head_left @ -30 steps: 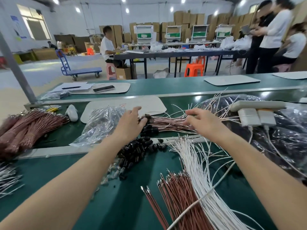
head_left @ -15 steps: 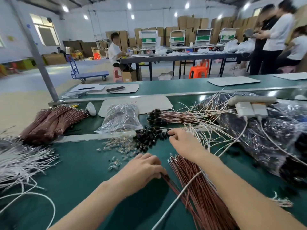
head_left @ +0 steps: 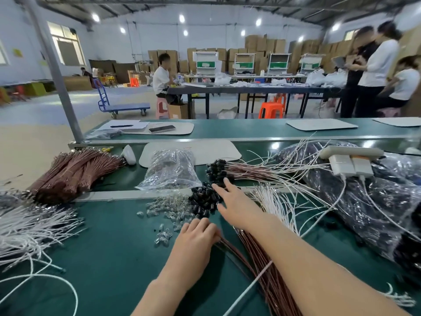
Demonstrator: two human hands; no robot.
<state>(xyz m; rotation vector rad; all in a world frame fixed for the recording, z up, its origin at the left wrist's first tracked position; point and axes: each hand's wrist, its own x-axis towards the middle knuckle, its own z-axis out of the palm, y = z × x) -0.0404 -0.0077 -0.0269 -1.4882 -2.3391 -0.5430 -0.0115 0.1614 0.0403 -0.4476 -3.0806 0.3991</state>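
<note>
My left hand (head_left: 196, 238) lies knuckles up on the green table (head_left: 109, 258), its fingers curled over the near ends of a bundle of brown wires (head_left: 266, 267). My right hand (head_left: 237, 204) reaches forward with fingers straight, its fingertips over a pile of small black caps (head_left: 204, 200). Loose clear plastic pieces (head_left: 168, 210) lie just left of the caps. White wires (head_left: 273, 201) fan out to the right of my right hand. Behind the caps lies a row of finished brown wires with black ends (head_left: 227, 171).
A clear bag of parts (head_left: 169, 171) stands behind the piles. A thick brown wire bundle (head_left: 73, 172) and white wires (head_left: 29, 226) lie at the left. Dark plastic bags (head_left: 373, 201) and a white power strip (head_left: 350, 156) fill the right. People work at far tables.
Both hands drew back from the finished wires to the near table. My left hand settled on the brown wire ends. My right hand then opened and stretched toward the black caps.
</note>
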